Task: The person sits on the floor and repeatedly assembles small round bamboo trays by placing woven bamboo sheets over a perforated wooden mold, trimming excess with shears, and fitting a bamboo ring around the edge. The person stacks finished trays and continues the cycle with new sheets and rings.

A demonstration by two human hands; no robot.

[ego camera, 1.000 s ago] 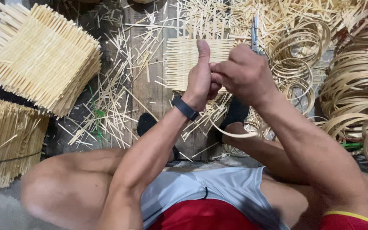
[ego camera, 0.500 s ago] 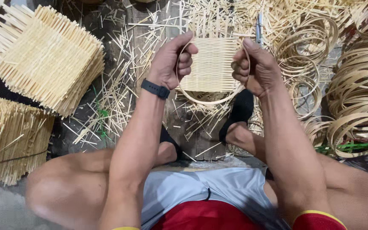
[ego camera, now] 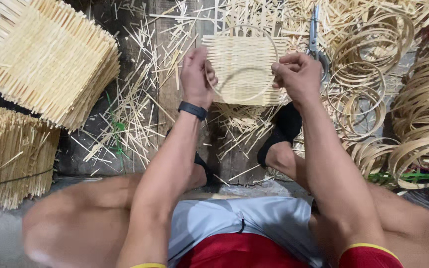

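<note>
Above littered floorboards [ego camera: 175, 106], fingers [ego camera: 209, 82] of both hands grip bamboo hoop [ego camera: 247, 69].

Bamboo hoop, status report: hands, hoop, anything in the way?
Left hand and right hand each shut on the bamboo hoop, one per side. Hoop held over the woven mat. Scissors lie beyond the right hand, apart.

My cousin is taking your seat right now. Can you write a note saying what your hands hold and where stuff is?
Left hand and right hand: each pinches one side of a bamboo hoop, held above the woven mat on the floor.
Scissors lie right of the mat.
More hoops piled at right; mat stacks at left.
Done: hoop bent round.
Left: hoop not yet on mat.
</note>
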